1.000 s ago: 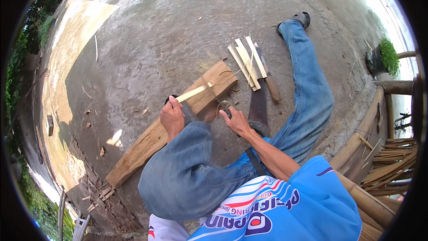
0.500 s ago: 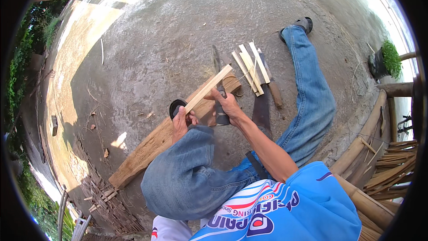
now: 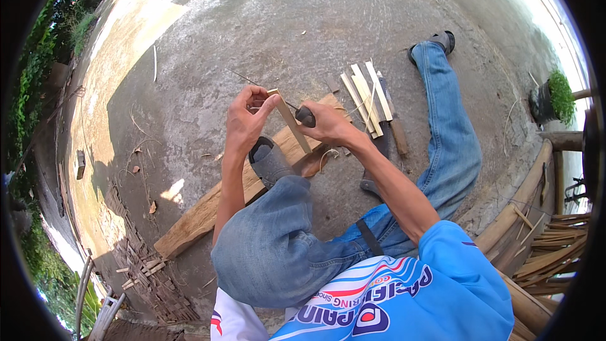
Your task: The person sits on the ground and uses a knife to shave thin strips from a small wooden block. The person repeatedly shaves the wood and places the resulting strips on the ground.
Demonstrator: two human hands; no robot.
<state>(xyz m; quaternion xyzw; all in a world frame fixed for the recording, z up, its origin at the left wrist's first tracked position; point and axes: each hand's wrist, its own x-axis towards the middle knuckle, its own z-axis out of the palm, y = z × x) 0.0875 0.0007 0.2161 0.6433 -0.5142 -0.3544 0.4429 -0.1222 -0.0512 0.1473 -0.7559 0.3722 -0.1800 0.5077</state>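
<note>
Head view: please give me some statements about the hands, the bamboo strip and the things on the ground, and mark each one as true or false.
1. The left hand holds the upper end of a pale bamboo strip. True.
2. The right hand is empty and rests on the knee. False: it grips the dark handle of a knife against the strip.
3. A bundle of cut strips lies on the concrete beside the outstretched leg. True.
4. The long wooden plank stands upright against a wall. False: it lies flat on the ground under the person's foot.
5. A potted green plant stands at the right edge. True.
</note>
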